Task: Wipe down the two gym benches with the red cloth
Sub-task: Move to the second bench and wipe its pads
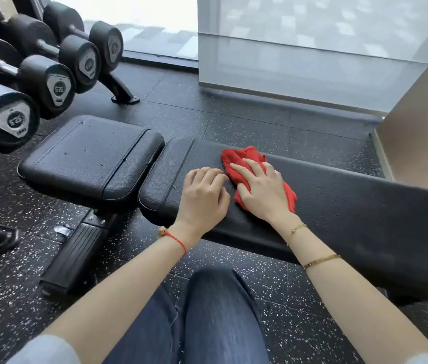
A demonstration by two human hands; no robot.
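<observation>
While dumbbells [58, 88] flank it, speckled floor [273, 122] underlies the bench [352, 206].

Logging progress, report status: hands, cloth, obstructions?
Right hand flat on crumpled red cloth, pressing it onto long black padded bench. Left hand resting on bench, empty. Nothing obstructing.

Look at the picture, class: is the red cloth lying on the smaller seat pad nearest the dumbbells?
No: the red cloth lies under the right hand on the long back pad, not on the seat pad.
</observation>
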